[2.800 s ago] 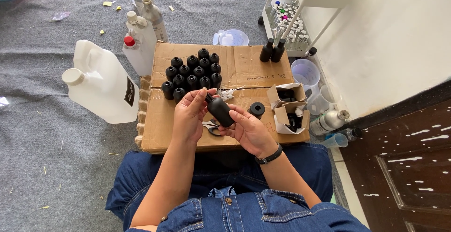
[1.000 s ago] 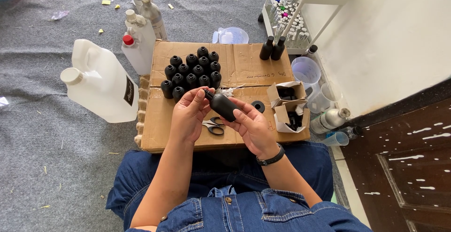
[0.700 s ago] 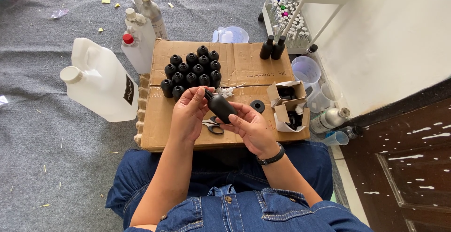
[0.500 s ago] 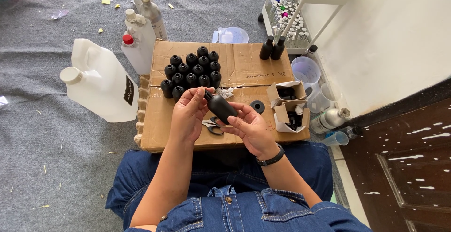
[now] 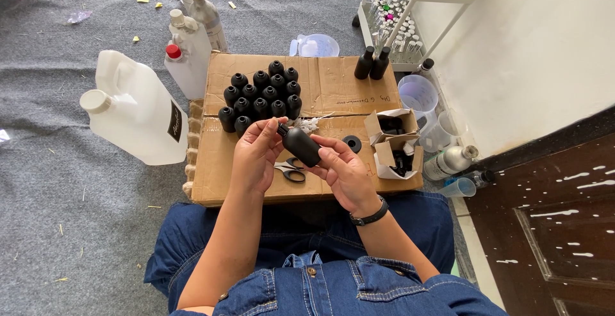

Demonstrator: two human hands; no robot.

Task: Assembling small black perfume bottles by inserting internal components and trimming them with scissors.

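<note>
**Matte black bottle held in both hands above a cardboard work surface**

Head view, looking down. A small black bottle (image 5: pixel 302 145) sits between the two hands, raised just above the flattened cardboard box (image 5: pixel 333 89) that serves as a work surface. The bottle is matte, round-bodied with sloped shoulders, and lies tilted, its narrow neck pointing up and to the left. The right hand (image 5: pixel 344 174) cradles the body from below and behind, fingers curled around it. The left hand (image 5: pixel 256 156) is closed on the neck end, thumb and fingertips pinched at the mouth; whether a cap or insert lies under those fingertips cannot be made out at this angle.

Directly beneath the bottle, a pair of black-handled scissors (image 5: pixel 289 170) lies on the cardboard. Just beyond the left hand stands a tight cluster of matching black bottles (image 5: pixel 261 96), upright and touching one another. A black ring-shaped part (image 5: pixel 351 143) lies to the right of the held bottle, beside two small open white cartons (image 5: pixel 392 143) holding dark pieces. Two taller dark bottles (image 5: pixel 372 64) stand at the far right edge of the cardboard. A large white plastic jug (image 5: pixel 138 112) rests on the grey carpet, left of the cardboard.
</note>
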